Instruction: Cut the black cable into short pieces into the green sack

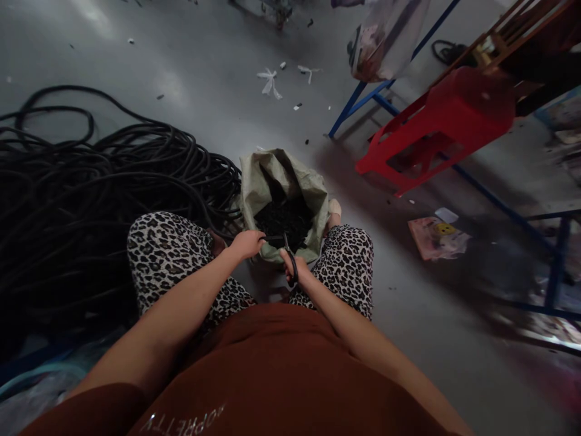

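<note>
My left hand is closed on a black rubber cord, whose end sticks out over the sack's near rim. In my right hand is a pair of scissors with black handles, its blades pointing up at the cord's end. Whether the blades touch the cord I cannot tell. Between my knees stands an open woven sack with a rolled, creased rim. Small black cut pieces lie inside it. The cord runs left to a large tangled heap of black cord on the floor.
A red plastic stool lies tipped at the right, near a blue metal frame. A clear plastic bag hangs above. White scraps and a printed packet are on the grey floor.
</note>
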The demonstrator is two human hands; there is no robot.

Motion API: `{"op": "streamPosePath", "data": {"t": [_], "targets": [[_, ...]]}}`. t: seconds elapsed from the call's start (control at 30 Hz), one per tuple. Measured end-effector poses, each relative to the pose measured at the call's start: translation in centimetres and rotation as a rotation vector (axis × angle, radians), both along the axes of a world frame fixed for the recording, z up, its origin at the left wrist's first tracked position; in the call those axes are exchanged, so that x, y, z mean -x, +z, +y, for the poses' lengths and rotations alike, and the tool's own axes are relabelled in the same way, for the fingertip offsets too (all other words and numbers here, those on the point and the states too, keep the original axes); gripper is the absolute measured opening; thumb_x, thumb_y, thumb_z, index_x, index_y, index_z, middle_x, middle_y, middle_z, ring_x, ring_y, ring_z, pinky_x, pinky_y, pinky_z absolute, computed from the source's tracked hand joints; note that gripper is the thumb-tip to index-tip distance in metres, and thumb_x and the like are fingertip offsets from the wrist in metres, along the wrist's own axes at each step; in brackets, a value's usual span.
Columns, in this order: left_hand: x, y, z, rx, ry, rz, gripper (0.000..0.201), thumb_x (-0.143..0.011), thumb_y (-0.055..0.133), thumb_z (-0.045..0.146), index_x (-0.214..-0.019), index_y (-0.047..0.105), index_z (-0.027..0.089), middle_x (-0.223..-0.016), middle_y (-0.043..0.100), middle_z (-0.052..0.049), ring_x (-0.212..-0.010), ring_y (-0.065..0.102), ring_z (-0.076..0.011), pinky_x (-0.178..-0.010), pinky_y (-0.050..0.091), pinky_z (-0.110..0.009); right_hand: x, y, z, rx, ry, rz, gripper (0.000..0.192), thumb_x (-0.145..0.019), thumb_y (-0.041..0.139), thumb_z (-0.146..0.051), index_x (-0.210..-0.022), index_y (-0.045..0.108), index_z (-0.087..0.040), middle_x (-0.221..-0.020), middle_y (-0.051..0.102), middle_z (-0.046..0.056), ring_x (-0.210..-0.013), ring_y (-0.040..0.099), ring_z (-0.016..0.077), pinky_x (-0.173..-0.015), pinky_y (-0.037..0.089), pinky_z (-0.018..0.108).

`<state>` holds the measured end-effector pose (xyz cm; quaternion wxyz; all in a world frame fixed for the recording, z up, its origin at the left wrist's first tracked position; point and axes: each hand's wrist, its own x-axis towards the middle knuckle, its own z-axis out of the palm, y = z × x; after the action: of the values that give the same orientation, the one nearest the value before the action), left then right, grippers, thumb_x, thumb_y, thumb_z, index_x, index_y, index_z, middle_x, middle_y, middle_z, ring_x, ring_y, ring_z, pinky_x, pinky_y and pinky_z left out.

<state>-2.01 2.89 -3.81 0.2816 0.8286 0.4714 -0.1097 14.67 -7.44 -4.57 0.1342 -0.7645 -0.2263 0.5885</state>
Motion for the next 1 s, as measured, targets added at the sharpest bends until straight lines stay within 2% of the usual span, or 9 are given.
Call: {"op": "streamPosePath", "data": {"t": [0.13, 0.27, 0.5, 1.0], "targets": [[0.0, 0.0, 0.1, 0.0, 0.025, -0.013, 0.032, -0.089, 0.046, 0.031, -0.11, 0.067, 0.023, -0.106, 0.071, -0.006, -0.098, 0.065, -0.0223, -0.081, 0.048, -0.029, 0.2, 0.0, 0.1, 0.028, -0.07, 0.104, 0.051, -0.089, 0.046, -0.059, -0.064, 0.051, -0.015, -0.043, 0.048, -0.002, -0.03, 0.048, 0.0101, -0.031, 0.038, 0.019], [-0.1, 0.1, 0.1, 0.003, 0.028, -0.042, 0.032, -0.089, 0.046, 0.031, -0.111, 0.067, 0.024, -0.107, 0.071, -0.006, -0.098, 0.064, -0.0215, -0.082, 0.047, -0.028, 0.4, -0.4, 0.0, 0.026, -0.057, 0.152, 0.049, -0.09, 0.047, -0.057, -0.067, 0.052, -0.014, -0.046, 0.052, 0.0, -0.033, 0.05, 0.0107, -0.034, 0.042, 0.02], [-0.1, -0.1, 0.0, -0.008, 0.02, -0.091, 0.031, -0.088, 0.047, 0.031, -0.111, 0.067, 0.023, -0.109, 0.071, -0.005, -0.099, 0.064, -0.0209, -0.082, 0.047, -0.027, 0.6, -0.6, 0.0, 0.048, -0.016, 0.162, 0.048, -0.09, 0.047, -0.056, -0.07, 0.054, -0.013, -0.05, 0.055, 0.002, -0.036, 0.053, 0.0125, -0.033, 0.039, 0.02], [-0.1, -0.3, -0.4, 0.04, -0.016, -0.125, 0.032, -0.089, 0.046, 0.031, -0.113, 0.067, 0.024, -0.111, 0.071, -0.004, -0.102, 0.064, -0.0206, -0.087, 0.048, -0.026, 0.7, 0.8, 0.1, 0.005, -0.028, 0.169, 0.046, -0.09, 0.047, -0.054, -0.072, 0.055, -0.012, -0.051, 0.054, 0.003, -0.037, 0.052, 0.0117, -0.032, 0.038, 0.019]]}}
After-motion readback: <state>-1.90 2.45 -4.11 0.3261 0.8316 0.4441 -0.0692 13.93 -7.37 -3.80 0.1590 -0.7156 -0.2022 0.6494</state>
